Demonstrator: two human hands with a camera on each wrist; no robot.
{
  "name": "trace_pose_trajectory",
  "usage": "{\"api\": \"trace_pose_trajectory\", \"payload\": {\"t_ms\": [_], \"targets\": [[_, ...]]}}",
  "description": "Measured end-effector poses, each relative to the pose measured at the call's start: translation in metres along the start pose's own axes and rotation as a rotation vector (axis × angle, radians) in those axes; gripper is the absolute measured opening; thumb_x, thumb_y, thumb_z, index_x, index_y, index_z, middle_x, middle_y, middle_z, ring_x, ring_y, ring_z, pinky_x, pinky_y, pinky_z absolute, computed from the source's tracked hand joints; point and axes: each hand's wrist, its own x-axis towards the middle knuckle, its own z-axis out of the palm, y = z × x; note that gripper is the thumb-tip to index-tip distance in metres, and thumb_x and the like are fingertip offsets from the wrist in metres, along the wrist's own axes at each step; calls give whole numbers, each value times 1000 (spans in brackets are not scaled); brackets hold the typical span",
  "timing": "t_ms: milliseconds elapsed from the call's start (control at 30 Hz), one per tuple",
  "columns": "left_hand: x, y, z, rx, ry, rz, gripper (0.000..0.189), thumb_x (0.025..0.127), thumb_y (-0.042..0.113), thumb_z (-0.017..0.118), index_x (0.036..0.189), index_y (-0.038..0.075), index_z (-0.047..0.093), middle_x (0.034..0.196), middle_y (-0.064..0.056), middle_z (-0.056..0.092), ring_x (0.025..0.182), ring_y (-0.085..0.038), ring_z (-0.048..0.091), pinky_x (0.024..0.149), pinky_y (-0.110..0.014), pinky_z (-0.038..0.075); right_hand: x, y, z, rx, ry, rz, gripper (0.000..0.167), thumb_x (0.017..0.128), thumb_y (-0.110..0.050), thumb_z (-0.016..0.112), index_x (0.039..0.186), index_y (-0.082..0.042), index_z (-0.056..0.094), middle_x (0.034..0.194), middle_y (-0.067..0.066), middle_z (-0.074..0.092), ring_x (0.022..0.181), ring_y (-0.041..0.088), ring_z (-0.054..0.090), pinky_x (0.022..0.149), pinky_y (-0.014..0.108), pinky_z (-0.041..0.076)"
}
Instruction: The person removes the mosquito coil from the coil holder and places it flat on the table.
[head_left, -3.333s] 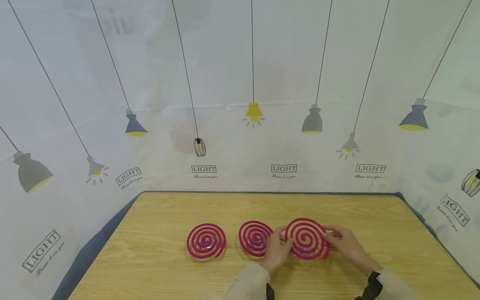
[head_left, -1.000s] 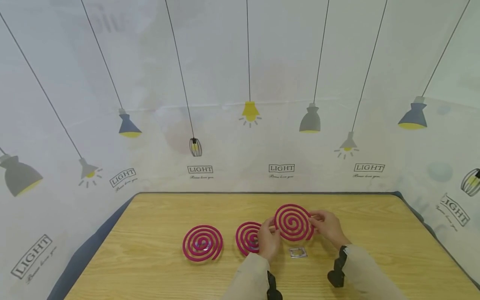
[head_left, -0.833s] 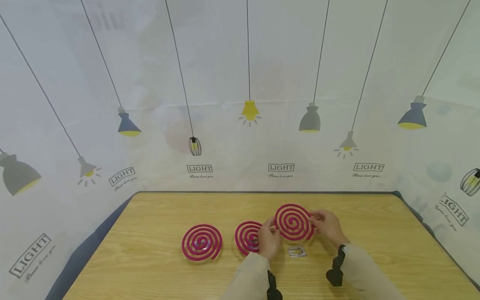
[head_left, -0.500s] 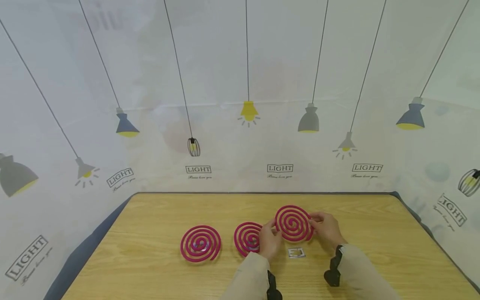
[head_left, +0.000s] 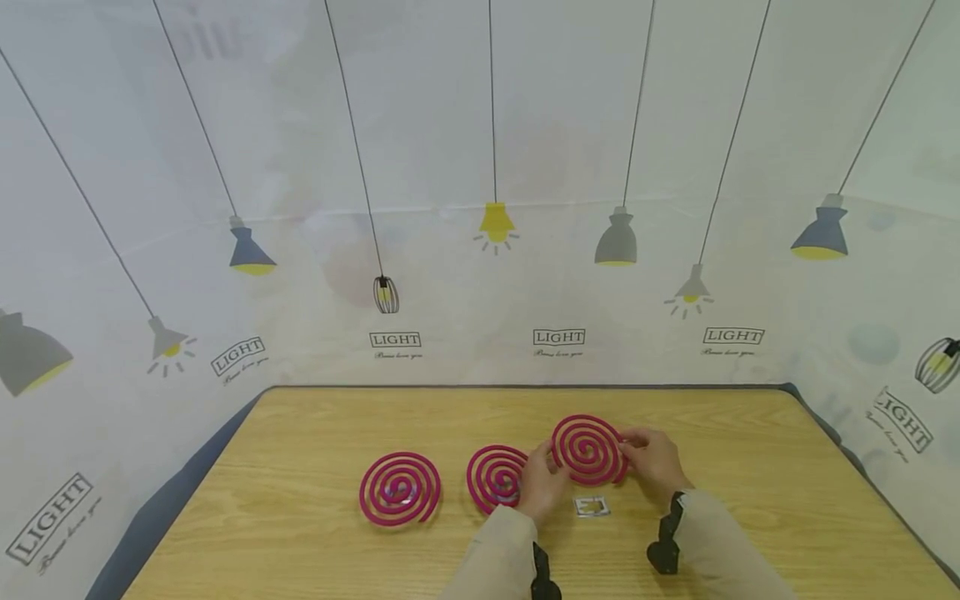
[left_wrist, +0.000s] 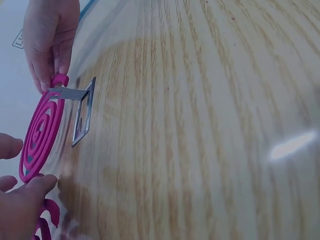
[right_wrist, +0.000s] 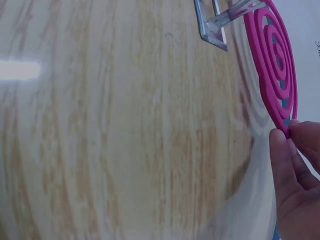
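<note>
A magenta spiral mosquito coil [head_left: 587,450] is held above the table [head_left: 750,467], tilted toward me. My left hand [head_left: 543,483] pinches its left edge, and my right hand [head_left: 654,460] pinches the right edge. Just below and nearer stands a small metal coil stand [head_left: 579,507] with a rectangular base. Both wrist views show the stand's upright arm [left_wrist: 75,94] reaching up to the coil; whether they touch I cannot tell. Another coil [head_left: 483,479] sits left of my left hand, partly covered by it. Farther left is a third coil [head_left: 367,492].
Both coils on the left sit on metal stands of the same kind, partly seen through the spirals. A pale wall covering [head_left: 450,167] with printed lamps rises behind the table's far edge. Dark straps [head_left: 665,537] circle both wrists.
Compared with 3.3 s ago, the held coil has shifted left and away, uncovering the stand in front of it. Over the last half second it has dropped slightly and tilted flatter, both hands still pinching it.
</note>
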Motion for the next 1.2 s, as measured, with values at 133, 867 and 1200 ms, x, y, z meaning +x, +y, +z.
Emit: {"api": "trace_pose_trajectory", "payload": {"t_ms": [133, 867, 1200], "targets": [[-2, 2, 0, -6, -63, -17, 52, 81, 1, 57, 126, -13, 35, 122, -28, 44, 108, -37, 48, 89, -40, 42, 0, 0, 2, 2, -10, 50, 24, 84, 0, 54, 104, 13, 56, 85, 19, 60, 66, 16, 60, 55, 24, 52], [-4, 4, -2, 40, -182, -42, 61, 83, 11, 59, 133, -5, 28, 124, -22, 46, 115, -33, 42, 97, -44, 32, -2, 3, 2, -73, -13, 53, 22, 83, 1, 54, 102, 12, 58, 87, 18, 62, 73, 20, 61, 59, 25, 52], [-6, 4, -3, 46, -181, -44, 62, 82, 11, 61, 133, -4, 28, 124, -23, 45, 115, -34, 42, 98, -44, 31, -3, 5, 1, -100, -52, 65, 21, 84, 1, 53, 102, 11, 58, 89, 15, 61, 77, 20, 59, 66, 30, 52]]}}
